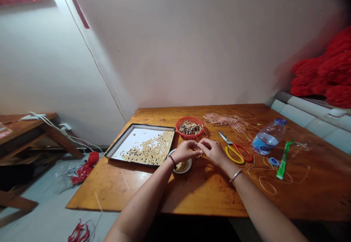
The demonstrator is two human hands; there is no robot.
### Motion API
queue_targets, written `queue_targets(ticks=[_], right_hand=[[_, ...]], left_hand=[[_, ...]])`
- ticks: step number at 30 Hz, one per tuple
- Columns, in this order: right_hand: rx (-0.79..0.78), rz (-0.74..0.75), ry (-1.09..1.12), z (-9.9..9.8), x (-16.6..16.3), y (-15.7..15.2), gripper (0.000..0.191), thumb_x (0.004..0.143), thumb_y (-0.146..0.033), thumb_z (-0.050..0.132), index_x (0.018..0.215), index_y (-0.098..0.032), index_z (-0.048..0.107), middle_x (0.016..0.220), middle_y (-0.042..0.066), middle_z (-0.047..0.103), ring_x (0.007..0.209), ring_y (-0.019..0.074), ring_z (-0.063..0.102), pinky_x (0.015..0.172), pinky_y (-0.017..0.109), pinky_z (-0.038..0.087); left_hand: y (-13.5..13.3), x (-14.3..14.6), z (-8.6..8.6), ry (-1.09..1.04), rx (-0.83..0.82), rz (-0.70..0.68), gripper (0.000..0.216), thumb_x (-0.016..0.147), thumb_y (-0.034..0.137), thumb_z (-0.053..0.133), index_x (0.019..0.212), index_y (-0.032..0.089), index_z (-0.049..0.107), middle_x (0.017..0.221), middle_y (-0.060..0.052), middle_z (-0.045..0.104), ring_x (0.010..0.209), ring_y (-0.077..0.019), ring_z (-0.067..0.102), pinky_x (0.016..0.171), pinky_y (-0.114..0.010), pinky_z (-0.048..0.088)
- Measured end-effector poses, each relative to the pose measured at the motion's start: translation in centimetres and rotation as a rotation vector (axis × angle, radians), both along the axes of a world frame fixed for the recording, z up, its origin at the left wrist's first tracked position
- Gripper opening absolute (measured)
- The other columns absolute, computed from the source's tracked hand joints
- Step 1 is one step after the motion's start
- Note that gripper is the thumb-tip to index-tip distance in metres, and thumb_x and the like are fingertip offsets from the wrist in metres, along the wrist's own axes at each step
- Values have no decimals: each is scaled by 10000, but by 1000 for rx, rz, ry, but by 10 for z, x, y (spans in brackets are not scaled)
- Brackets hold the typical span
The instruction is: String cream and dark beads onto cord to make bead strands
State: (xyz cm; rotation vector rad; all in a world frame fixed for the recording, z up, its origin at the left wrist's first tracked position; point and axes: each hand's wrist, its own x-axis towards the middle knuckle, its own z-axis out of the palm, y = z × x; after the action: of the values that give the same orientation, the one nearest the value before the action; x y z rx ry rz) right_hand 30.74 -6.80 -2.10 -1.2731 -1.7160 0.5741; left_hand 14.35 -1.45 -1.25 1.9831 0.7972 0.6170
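My left hand (188, 150) and my right hand (212, 151) meet above the middle of the table, fingertips pinched together. Between them runs what looks like a thin pale cord, mostly hidden by the fingers. Partly under my left hand is a small white bowl (189, 167) of pale beads. Left of it lies a shallow black-rimmed tray (124, 139) with many pale and dark beads on its white bottom. Just beyond my hands stands a red basket (201, 132) full of mixed beads. Scissors (235, 150) with yellow and red handles lie right of my right hand.
A bundle of pink cord (226, 121) lies near the back edge. To the right are a tilted water bottle (265, 141), its blue label showing, a blue cap (273, 161), a green packet (284, 161) and loose cord loops. Red yarn (326, 70) is heaped at the far right.
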Motion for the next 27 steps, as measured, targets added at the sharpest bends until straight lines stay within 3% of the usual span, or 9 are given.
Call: queue_targets(ticks=[7, 18, 27], right_hand=[[19, -34, -61, -2, -2, -2, 239, 881, -356, 484, 763, -195, 617, 688, 17, 662, 618, 149, 600, 588, 229, 422], [2, -70, -25, -6, -1, 1, 224, 883, -357, 478, 789, -202, 610, 711, 32, 685, 632, 170, 639, 593, 246, 451], [17, -43, 135, -1, -5, -3, 230, 891, -360, 473, 761, -190, 556, 684, 19, 647, 608, 153, 603, 567, 237, 440]], left_hand=[[-4, 0, 4, 112, -36, 18, 409, 718, 499, 649, 717, 91, 689, 657, -34, 661, 618, -133, 563, 587, -216, 398], [-2, 1, 0, -2, 77, 54, 394, 680, 510, 695, 741, 120, 681, 739, -46, 668, 704, -145, 574, 642, -222, 419], [0, 6, -6, -155, -194, 33, 425, 613, 491, 753, 749, 96, 676, 733, -52, 663, 667, -124, 569, 674, -241, 434]])
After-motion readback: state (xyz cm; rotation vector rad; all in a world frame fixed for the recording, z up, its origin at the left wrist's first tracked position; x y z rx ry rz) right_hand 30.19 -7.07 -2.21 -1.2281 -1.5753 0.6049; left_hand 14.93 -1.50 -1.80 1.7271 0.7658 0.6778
